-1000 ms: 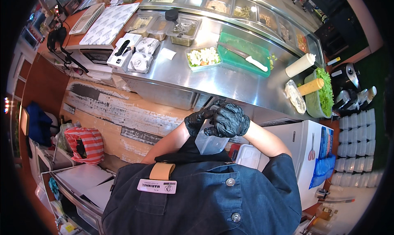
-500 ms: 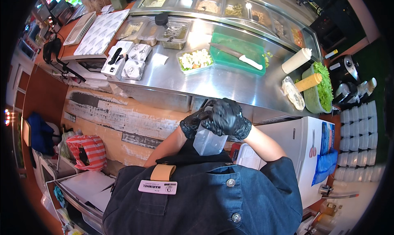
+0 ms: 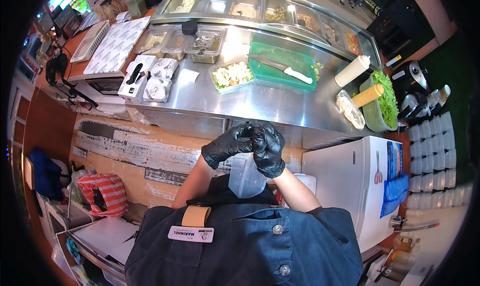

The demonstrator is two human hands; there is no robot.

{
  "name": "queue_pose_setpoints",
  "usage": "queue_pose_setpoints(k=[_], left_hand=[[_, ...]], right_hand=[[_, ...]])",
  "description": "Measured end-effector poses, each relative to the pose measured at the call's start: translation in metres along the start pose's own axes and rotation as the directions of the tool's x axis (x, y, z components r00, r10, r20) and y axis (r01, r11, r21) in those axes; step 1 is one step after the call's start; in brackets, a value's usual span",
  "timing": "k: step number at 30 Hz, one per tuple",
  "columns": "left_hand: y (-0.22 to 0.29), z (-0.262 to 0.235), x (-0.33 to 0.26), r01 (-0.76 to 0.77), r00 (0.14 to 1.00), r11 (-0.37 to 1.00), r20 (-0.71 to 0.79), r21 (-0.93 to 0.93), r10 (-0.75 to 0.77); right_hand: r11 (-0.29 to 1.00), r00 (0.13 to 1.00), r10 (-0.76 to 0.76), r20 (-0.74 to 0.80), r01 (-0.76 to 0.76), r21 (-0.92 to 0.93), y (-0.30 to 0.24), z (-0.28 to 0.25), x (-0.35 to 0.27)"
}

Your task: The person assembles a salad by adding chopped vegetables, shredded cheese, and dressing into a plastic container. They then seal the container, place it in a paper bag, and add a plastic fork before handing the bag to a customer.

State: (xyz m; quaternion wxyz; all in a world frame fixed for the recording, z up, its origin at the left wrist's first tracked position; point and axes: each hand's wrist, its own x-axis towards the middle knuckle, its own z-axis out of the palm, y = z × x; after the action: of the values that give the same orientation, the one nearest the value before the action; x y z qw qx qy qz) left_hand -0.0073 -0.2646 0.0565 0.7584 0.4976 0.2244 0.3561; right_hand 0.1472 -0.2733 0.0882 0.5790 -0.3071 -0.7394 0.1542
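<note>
Black gloves cover both my hands, which meet in front of my body just short of the counter edge. Below them hangs a clear plastic container (image 3: 247,180), its upper end hidden behind the gloves. My left hand (image 3: 231,145) is closed at the container's upper left, fingers reaching across to the other hand. My right hand (image 3: 269,148) is curled closed over the upper right part. Beyond them, a clear tub of chopped salad with white pieces (image 3: 233,76) stands on the steel counter (image 3: 200,100). A white-handled knife (image 3: 280,67) lies on a green cutting board (image 3: 299,60).
A white squeeze bottle (image 3: 352,71), a yellow squeeze bottle (image 3: 368,95) and a tub of lettuce (image 3: 384,103) are at the counter's right. Lidded boxes (image 3: 205,45) and wrapped packets (image 3: 159,80) sit left. A glass-fronted ingredient case (image 3: 245,10) runs behind.
Both hands and the container have shifted slightly left and toward me. The right hand has turned more upright, uncovering more of the container's side. The view has also shifted a little.
</note>
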Motion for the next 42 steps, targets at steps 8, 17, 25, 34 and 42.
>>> queue_pose_setpoints(k=[8, 17, 25, 34, 42], left_hand=[[-0.005, 0.005, -0.003, -0.012, 0.996, 0.989, -0.089, 0.146, 0.025], [-0.010, 0.010, 0.004, -0.036, 0.981, 0.920, -0.163, 0.390, 0.108], [-0.001, 0.011, -0.008, -0.054, 0.980, 0.952, -0.169, 0.302, 0.109], [0.038, 0.024, 0.019, -0.019, 0.993, 0.915, -0.097, 0.403, 0.063], [0.045, 0.000, 0.035, 0.077, 0.970, 0.975, 0.212, 0.209, -0.122]], right_hand=[[0.998, 0.994, 0.069, -0.087, -0.070, -0.001, -0.004, 0.007, -0.014], [0.975, 0.973, 0.181, -0.144, -0.197, -0.105, -0.005, 0.011, -0.013], [0.697, 0.694, 0.705, 0.144, -0.716, 0.035, 0.019, -0.026, -0.002], [0.770, 0.648, 0.598, 0.471, -0.628, -0.113, 0.031, -0.055, 0.021], [0.923, 0.909, 0.386, 0.158, -0.380, -0.064, 0.015, -0.041, 0.028]])
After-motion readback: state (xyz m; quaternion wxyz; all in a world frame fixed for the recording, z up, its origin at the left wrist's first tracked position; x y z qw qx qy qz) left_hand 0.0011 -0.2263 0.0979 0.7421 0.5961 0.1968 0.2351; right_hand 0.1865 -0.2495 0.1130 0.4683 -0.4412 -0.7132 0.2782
